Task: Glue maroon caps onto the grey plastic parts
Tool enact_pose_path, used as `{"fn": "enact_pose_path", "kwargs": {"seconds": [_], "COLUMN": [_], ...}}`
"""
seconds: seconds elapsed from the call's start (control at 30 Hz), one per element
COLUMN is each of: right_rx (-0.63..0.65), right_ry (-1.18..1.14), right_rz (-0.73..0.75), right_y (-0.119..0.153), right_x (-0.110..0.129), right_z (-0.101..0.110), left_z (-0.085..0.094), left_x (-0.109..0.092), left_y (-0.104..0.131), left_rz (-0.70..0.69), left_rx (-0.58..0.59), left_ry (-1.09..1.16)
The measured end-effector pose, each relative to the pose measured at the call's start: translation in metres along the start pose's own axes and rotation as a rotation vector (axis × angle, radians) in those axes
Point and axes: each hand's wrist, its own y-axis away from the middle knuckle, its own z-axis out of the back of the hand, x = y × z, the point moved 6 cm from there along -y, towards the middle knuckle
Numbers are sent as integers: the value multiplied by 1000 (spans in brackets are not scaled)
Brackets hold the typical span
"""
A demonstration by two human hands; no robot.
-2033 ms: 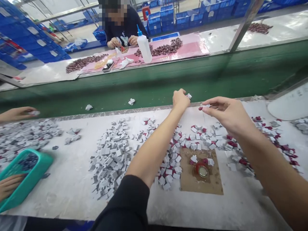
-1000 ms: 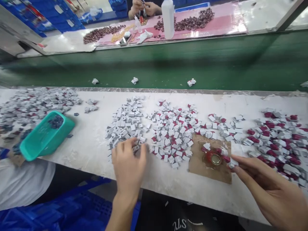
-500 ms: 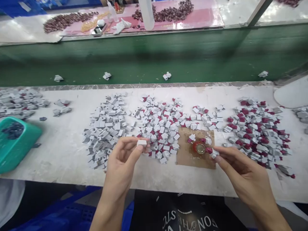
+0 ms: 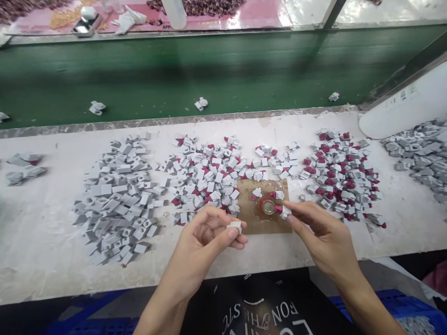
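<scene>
Between thumb and fingers, my left hand (image 4: 206,242) pinches a small light-grey block (image 4: 234,226) in front of the cardboard. My right hand (image 4: 323,235) grips a grey-and-maroon piece (image 4: 284,211), its maroon end pointing left beside a small round cap (image 4: 268,206). That cap, with a red rim and what looks like clear liquid in it, sits on a square of brown cardboard (image 4: 263,225). Two more grey-and-maroon pieces, one of them a nearby piece (image 4: 278,195), lie on the cardboard behind the cap. Whether the maroon end touches the cap I cannot tell.
Plain grey blocks (image 4: 118,200) are heaped at the left. A mixed heap of grey and maroon pieces (image 4: 209,170) lies mid-table, another heap (image 4: 342,172) at the right. Behind the table, a green belt (image 4: 146,74) carries several small pieces. A white cylinder (image 4: 401,104) leans in at right.
The view has shifted, so the table's contents appear farther left. My left hand, holding the grey block, has come closer to the cardboard and my right hand. The right hand keeps its piece by the cap.
</scene>
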Motion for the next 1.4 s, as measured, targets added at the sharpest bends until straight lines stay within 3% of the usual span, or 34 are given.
{"fn": "enact_pose_path", "kwargs": {"seconds": [0.27,0.53,0.67,0.83,0.93,1.07,1.4], "right_rx": [25,32,-23,-21,1,1,32], "right_ry": [72,86,2,-393,-505,-551,-556], "right_rz": [165,196,71,-148,-223,-232,-158], "right_y": [-4,-4,-5,-10,-13,-16,-20], "right_x": [14,20,17,4,1,4,7], "right_z": [-8,-9,-3,-7,-13,-18,-19], "left_z": [-9,-16,-24,-48,-57,-63,-68], "left_x": [14,-5,-6,-1,-3,-12,-17], "left_y": [3,2,-3,-18,-28,-35,-40], "left_rz": [60,-288,-180,-43,-57,-159,-272], "left_rx": [19,-13,66,240,205,101,179], "left_ry": [-163,-568,-432,-184,-95,-150,-213]}}
